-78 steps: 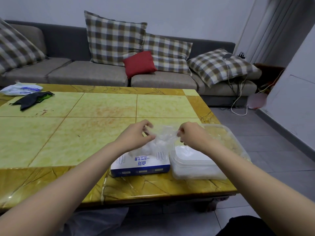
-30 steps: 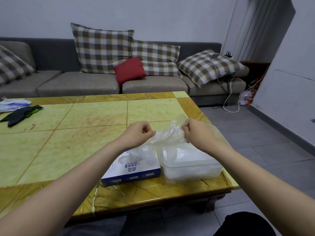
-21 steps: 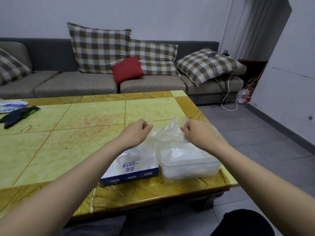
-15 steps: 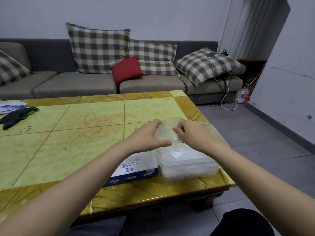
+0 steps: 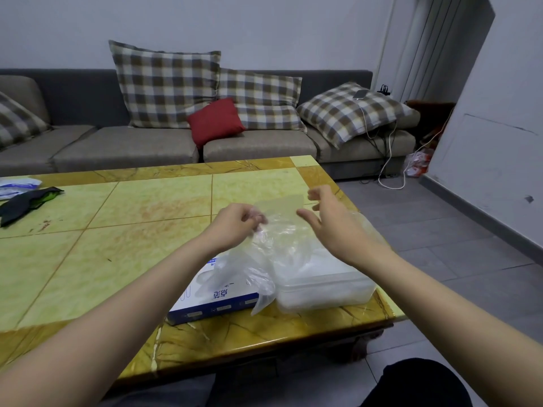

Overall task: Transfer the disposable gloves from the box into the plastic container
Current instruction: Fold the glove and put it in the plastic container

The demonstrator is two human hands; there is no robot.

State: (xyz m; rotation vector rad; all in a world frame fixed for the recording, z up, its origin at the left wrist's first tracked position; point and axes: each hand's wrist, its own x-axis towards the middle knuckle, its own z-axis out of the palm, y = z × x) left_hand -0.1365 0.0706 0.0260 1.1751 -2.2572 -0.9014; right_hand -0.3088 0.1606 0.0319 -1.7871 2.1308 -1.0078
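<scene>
One glove now hangs from the pinching left hand alone, the right hand having let go and spread open above the container.

Two bare forearms, left hand and right hand ungloved, no sleeves, dark trousers below.

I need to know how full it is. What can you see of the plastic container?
The plastic container is a translucent, whitish rectangular tub with a raised rim and no lid, near the table's right front corner, right of the glove box. White contents show through its walls. Clear gloves, pinched by the left hand, drape over it. The right hand hovers open above.
</scene>
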